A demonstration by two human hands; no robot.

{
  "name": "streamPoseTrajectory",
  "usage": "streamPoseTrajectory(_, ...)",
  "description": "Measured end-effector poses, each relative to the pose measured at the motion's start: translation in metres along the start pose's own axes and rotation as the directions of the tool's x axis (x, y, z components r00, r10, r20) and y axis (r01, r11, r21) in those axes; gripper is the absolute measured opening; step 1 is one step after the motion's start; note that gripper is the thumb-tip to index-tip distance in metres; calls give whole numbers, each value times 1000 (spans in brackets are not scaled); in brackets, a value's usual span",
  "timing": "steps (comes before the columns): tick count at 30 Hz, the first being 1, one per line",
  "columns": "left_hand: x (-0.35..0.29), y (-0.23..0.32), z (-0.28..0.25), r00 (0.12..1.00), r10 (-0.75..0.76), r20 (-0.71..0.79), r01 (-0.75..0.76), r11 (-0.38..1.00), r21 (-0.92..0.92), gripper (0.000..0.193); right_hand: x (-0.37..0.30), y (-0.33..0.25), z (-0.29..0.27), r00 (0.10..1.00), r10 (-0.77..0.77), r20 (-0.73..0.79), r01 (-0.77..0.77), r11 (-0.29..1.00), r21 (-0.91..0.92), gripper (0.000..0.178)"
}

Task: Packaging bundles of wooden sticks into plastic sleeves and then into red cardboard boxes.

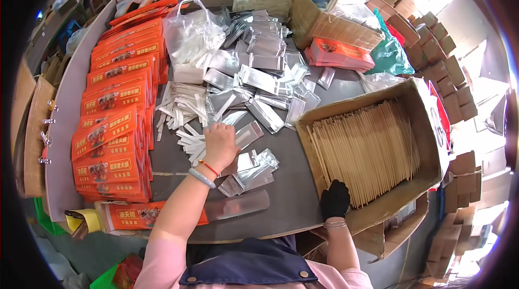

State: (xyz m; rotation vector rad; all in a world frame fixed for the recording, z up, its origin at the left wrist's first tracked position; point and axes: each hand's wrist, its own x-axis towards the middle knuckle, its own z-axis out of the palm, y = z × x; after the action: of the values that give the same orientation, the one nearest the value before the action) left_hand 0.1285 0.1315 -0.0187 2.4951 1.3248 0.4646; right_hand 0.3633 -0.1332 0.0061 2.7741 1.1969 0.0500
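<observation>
My bare left hand (221, 142), with a red cord and a pale bangle at the wrist, reaches to the near edge of a pile of slim white packets (184, 106). Its fingers are curled together; what they hold, if anything, is hidden. Clear-wrapped silvery packets (258, 167) lie just right of that hand. In a black glove, my right hand (335, 200) is closed at the near left ends of wooden chopsticks (362, 154), inside a cardboard box (432, 178). Whether a chopstick is in its fingers cannot be seen.
Orange printed sleeves (111, 121) are stacked along the left side. Below my left hand lie another orange sleeve (130, 216) and a clear sleeve (238, 205). A plastic bag (192, 40), more silvery packets (265, 46) and an open carton (340, 27) stand farther back.
</observation>
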Motion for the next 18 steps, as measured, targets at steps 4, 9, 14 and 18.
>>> streamPoseTrajectory(4, -2, 8, -6, 990, 117, -79, -120, 992, -32, 26, 1, 0, 3, 999, -32, 22, 33, 999, -17, 20)
streamPoseTrajectory(9, -54, 23, -63, 978, 130, 166, -15, 831, -557, 18, 5, 3, -10, 995, 5, 100, -4, 1000, -14, 21)
streamPoseTrajectory(14, -143, 9, -66, 919, 146, 365, -100, 985, -143, 32, 2, 14, -13, 995, 104, -8, -88, 874, 478, 36)
streamPoseTrajectory(18, -175, -8, -78, 988, -19, 154, 59, 963, -261, 53, -3, -21, -51, 767, -624, -147, 622, 669, 407, 24)
